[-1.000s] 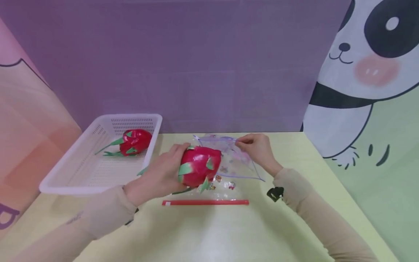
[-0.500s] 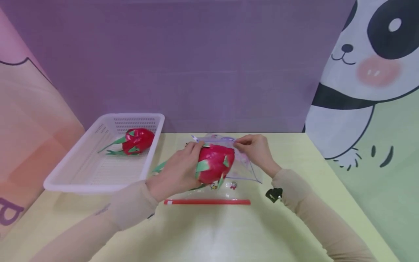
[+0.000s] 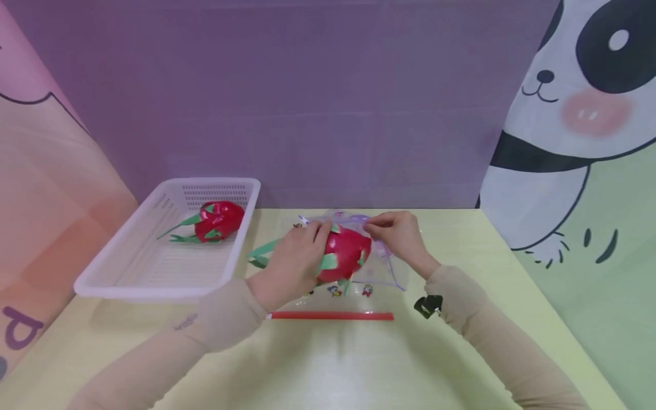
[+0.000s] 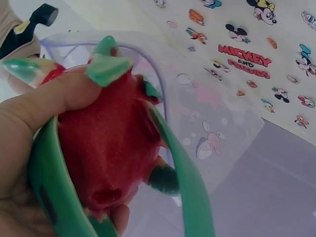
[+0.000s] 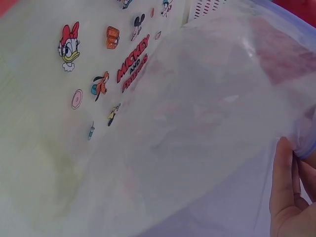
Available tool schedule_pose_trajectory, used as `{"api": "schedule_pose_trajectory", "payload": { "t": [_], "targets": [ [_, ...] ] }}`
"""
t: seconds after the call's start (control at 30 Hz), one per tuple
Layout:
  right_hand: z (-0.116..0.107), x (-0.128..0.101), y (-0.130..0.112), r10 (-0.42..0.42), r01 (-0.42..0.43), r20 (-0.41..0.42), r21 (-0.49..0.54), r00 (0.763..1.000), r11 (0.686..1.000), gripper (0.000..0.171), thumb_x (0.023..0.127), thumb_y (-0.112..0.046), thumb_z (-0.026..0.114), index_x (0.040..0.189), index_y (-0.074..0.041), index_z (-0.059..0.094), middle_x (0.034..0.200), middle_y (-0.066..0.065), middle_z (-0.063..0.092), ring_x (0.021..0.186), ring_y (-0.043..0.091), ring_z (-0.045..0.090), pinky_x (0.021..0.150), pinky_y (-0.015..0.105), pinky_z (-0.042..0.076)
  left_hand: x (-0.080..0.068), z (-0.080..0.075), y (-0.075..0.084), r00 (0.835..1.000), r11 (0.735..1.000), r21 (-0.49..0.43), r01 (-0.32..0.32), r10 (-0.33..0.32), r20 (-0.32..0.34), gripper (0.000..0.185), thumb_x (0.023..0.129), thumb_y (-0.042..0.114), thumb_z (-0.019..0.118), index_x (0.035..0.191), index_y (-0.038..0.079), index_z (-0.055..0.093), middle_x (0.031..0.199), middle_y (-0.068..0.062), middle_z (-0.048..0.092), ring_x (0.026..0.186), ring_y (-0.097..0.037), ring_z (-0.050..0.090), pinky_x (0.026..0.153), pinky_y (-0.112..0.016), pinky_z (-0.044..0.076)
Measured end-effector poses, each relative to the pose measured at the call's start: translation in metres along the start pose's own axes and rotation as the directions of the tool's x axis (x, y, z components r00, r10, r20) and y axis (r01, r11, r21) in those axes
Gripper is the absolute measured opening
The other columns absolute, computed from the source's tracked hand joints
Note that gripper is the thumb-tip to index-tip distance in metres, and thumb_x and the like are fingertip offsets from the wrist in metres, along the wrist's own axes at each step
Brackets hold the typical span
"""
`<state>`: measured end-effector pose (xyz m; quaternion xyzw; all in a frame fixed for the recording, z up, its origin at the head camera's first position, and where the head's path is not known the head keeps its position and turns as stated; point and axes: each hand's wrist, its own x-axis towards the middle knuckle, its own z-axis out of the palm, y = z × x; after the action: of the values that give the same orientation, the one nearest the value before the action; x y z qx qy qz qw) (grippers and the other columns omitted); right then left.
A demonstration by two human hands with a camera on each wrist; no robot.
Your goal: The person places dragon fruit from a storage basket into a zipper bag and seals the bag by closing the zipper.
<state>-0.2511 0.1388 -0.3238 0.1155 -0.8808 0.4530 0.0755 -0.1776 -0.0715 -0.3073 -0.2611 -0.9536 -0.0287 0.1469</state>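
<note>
- Left hand point(image 3: 289, 267): fingers and thumb curled round a red dragon fruit point(image 3: 344, 254) with green scales. Over the last second it has carried the fruit rightward and away from the person, up to the bag mouth.
- Dragon fruit: now at the opening of the clear plastic bag point(image 3: 381, 267). The left wrist view shows its front end just inside the purple rim, the rest outside.
- Right hand point(image 3: 397, 234): pinches the bag's upper edge and holds the mouth lifted (position almost unchanged from a second ago).
- Bag: lies on the yellow table point(image 3: 359, 364), cartoon stickers printed on it, red zip strip point(image 3: 330, 316) nearest the person.
- Judgement: insertion has begun, not finished.
- White basket point(image 3: 128, 273): left of the bag, holding a second dragon fruit point(image 3: 217, 219), unmoved.
</note>
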Motion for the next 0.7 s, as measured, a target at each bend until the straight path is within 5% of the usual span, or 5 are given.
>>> {"api": "schedule_pose_trajectory", "payload": {
  "t": [0.4,0.7],
  "targets": [
    [0.008,-0.003,-0.006,-0.082,0.083,-0.017,0.021,0.996,0.996,0.016,0.081,-0.012,0.069,0.093,-0.002,0.072,0.087,0.015,0.070,0.066,0.012,0.062,0.059,0.019,0.052,0.002,0.018,0.008,0.998,0.999,0.037,-0.037,0.035,0.056,0.096,0.060,0.038,0.084,0.133,-0.001,0.035,0.118,-0.015,0.050,0.100,-0.027,0.056,0.088,-0.038,0.051],
    [0.012,-0.006,-0.012,-0.030,0.030,-0.010,0.037,1.000,0.999,0.018,0.081,-0.016,0.069,0.095,-0.005,0.072,0.091,0.012,0.071,0.076,0.014,0.063,0.064,0.020,0.051,0.013,0.027,0.002,0.994,0.994,-0.033,0.106,-0.105,0.037,0.087,0.062,0.029,0.082,0.129,-0.003,0.037,0.115,-0.016,0.051,0.091,-0.026,0.057,0.082,-0.037,0.053]
  ]
}}
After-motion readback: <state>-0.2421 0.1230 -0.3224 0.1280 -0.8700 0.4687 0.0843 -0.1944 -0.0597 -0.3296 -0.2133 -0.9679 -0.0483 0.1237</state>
